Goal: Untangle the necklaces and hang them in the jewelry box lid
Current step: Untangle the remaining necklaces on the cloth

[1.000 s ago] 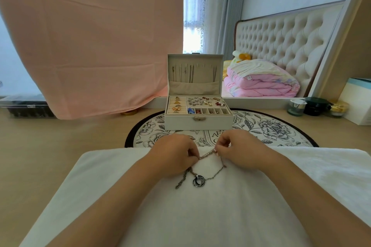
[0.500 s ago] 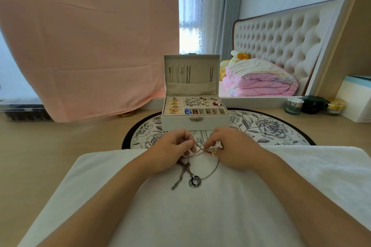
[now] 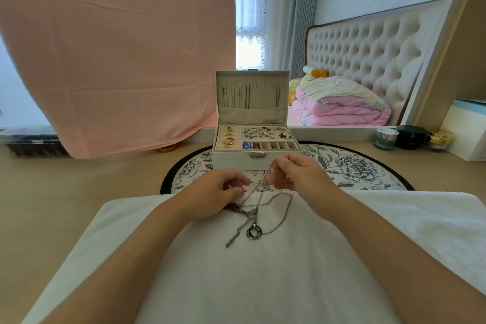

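A tangle of silver necklace chains [image 3: 263, 206] lies on the white towel [image 3: 263, 276], with a dark double-ring pendant [image 3: 253, 232] at its lower end. My left hand [image 3: 219, 192] pinches a chain at the tangle's left side, low over the towel. My right hand [image 3: 298, 175] is raised a little and pinches a thin chain that hangs down into the tangle. Behind my hands stands the white jewelry box [image 3: 256, 150], open, and its upright lid [image 3: 252, 96] holds several hanging chains above a pocket.
The box sits on a round floral mat [image 3: 355, 168] on the wooden desk. Small jars [image 3: 411, 137] and a white carton [image 3: 466, 133] stand at the right. A pink cloth [image 3: 115, 55] hangs at the left over a dark tray [image 3: 31, 142].
My right hand has lifted and drawn a chain up and to the right. The tangle has spread out wider on the towel. My left hand stays low on the chains.
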Available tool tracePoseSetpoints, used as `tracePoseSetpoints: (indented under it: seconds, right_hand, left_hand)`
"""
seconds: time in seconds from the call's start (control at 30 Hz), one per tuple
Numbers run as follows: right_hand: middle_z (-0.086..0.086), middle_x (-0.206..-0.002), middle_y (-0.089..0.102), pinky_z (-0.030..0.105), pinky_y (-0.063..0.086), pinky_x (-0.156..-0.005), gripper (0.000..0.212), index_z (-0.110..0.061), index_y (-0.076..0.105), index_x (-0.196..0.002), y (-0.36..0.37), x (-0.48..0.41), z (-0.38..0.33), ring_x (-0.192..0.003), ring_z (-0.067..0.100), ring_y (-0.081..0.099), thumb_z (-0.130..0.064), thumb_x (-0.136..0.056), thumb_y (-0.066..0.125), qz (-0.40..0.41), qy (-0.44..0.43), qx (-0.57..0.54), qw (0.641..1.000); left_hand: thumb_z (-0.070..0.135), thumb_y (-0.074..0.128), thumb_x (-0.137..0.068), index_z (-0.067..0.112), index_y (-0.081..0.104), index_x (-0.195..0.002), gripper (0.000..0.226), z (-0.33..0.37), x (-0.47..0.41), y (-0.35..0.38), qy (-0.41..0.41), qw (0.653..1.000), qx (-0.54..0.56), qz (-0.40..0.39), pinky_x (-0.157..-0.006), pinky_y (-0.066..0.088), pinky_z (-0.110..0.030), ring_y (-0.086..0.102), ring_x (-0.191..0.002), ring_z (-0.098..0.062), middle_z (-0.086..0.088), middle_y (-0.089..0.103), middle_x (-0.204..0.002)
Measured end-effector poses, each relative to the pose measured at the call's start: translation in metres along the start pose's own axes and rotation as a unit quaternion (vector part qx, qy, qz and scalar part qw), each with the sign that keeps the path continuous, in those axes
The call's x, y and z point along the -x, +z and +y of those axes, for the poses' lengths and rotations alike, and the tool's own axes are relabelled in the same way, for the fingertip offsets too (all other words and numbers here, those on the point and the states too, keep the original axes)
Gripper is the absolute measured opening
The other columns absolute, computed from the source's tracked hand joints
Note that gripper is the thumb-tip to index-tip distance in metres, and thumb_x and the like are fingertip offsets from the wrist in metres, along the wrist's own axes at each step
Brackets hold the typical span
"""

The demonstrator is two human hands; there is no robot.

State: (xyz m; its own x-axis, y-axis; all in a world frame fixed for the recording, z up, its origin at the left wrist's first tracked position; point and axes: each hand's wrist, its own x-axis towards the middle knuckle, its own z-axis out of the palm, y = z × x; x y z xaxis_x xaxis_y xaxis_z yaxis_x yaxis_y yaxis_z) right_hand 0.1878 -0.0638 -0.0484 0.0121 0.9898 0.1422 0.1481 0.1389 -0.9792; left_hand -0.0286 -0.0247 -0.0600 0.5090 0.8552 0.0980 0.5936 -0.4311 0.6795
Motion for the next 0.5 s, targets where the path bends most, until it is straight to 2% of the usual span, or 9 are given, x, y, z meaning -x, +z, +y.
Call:
tracePoseSetpoints:
  seconds: [0.1, 0.17, 0.27, 0.3, 0.37, 0.43, 0.5]
  right_hand:
    - [0.011, -0.077, 0.071, 0.043, 0.059, -0.077, 0.031, -0.004, 0.059, -0.087, -0.002, -0.002, -0.002, -0.073, 0.027, 0.067, -0.018, -0.107, 0.041, 0.011, 0.013, -0.049, 0.999]
    - [0.014, -0.082, 0.070, 0.040, 0.057, -0.070, 0.034, -0.003, 0.057, -0.083, -0.004, -0.004, -0.004, -0.067, 0.026, 0.065, -0.018, -0.108, 0.038, 0.025, 0.030, -0.092, 0.995]
    - [0.019, -0.089, 0.070, 0.043, 0.058, -0.073, 0.037, -0.008, 0.050, -0.076, -0.005, -0.006, -0.004, -0.075, 0.032, 0.070, -0.018, -0.107, 0.033, 0.041, 0.067, -0.168, 0.983]
    - [0.020, -0.088, 0.070, 0.046, 0.059, -0.074, 0.036, -0.010, 0.047, -0.074, -0.005, -0.006, -0.004, -0.076, 0.035, 0.071, -0.018, -0.107, 0.032, 0.047, 0.083, -0.200, 0.975]
    - [0.020, -0.082, 0.066, 0.048, 0.060, -0.070, 0.036, -0.013, 0.042, -0.075, -0.006, -0.006, -0.005, -0.068, 0.035, 0.069, -0.023, -0.107, 0.031, 0.053, 0.106, -0.272, 0.955]
    - [0.014, -0.072, 0.058, 0.046, 0.059, -0.063, 0.034, -0.015, 0.040, -0.077, -0.007, -0.008, -0.005, -0.056, 0.030, 0.062, -0.028, -0.108, 0.035, 0.054, 0.113, -0.327, 0.937]
    - [0.008, -0.066, 0.051, 0.042, 0.058, -0.060, 0.026, -0.014, 0.044, -0.083, -0.008, -0.008, -0.005, -0.048, 0.021, 0.049, -0.026, -0.105, 0.044, 0.049, 0.108, -0.328, 0.937]
  left_hand:
    - [0.034, 0.068, -0.092, 0.036, 0.075, -0.103, 0.013, -0.003, 0.003, -0.007, 0.000, 0.997, -0.076, -0.033, -0.079, 0.046, -0.017, 0.060, -0.090, -0.001, 0.020, 0.067, -0.098]
    - [0.034, 0.071, -0.090, 0.035, 0.076, -0.092, 0.006, -0.002, 0.005, -0.009, 0.007, 0.995, -0.088, -0.036, -0.077, 0.046, -0.018, 0.060, -0.087, -0.001, 0.021, 0.067, -0.094]
    - [0.033, 0.063, -0.096, 0.035, 0.068, -0.088, 0.009, -0.003, 0.005, -0.009, 0.004, 0.995, -0.092, -0.027, -0.079, 0.050, -0.022, 0.062, -0.086, -0.003, 0.016, 0.067, -0.092]
    - [0.032, 0.059, -0.099, 0.032, 0.065, -0.090, 0.011, -0.003, 0.005, -0.009, -0.008, 0.998, -0.061, -0.014, -0.081, 0.053, -0.025, 0.063, -0.086, -0.006, 0.013, 0.068, -0.091]
    - [0.028, 0.052, -0.103, 0.022, 0.062, -0.093, 0.016, -0.001, 0.006, -0.006, -0.040, 0.996, 0.084, 0.015, -0.082, 0.058, -0.030, 0.066, -0.082, -0.011, 0.005, 0.068, -0.088]
    - [0.022, 0.046, -0.106, 0.012, 0.057, -0.094, 0.019, 0.005, 0.006, -0.003, -0.073, 0.966, 0.249, 0.013, -0.067, 0.059, -0.030, 0.068, -0.072, -0.017, -0.005, 0.066, -0.081]
    - [0.021, 0.040, -0.107, 0.010, 0.051, -0.095, 0.020, 0.010, 0.007, -0.001, -0.086, 0.947, 0.310, -0.003, -0.048, 0.047, -0.026, 0.061, -0.055, -0.022, -0.007, 0.057, -0.072]
